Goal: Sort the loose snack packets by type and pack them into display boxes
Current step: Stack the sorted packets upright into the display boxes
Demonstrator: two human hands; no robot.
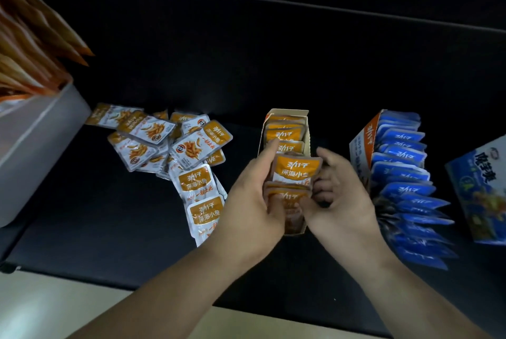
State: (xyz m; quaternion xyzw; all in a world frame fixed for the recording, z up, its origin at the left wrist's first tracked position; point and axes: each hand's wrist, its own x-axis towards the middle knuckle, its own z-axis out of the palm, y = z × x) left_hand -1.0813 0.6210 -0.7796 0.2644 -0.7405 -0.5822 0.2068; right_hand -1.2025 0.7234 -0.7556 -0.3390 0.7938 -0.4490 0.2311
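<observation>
- Packing step, far as I can judge. Head view: both hands at the orange display box (287, 115), mid-table, seating an orange packet (297, 171) in the row.
- Grip?
- Left hand (252, 196) is curled round the packet's left side, thumb on the pkts nearer, index stretched to the ones farther in. Right hand (336, 191) has its fingers curled on the right edge. Both holding it, tho the pic's a bit blurred there.
- Where's the pkt exactly?
- Upright in the box, approx midway, standing proud of the rest.
- Next?
- Prob. press it down level, then reach left to the loose pile (169, 147). Plenty unsorted there, overlapping, some front up and some back up, so one has to be peeled off clean.
- Anything in the way?
- Blue box (361, 141) sits just right of the right hand, its blue packets (405, 174) fanning out toward the near side. Tight on that side. A second blue box (479, 191) at the right edge. White bin (35, 147) w/ more orange pkts far left, well apart.
</observation>
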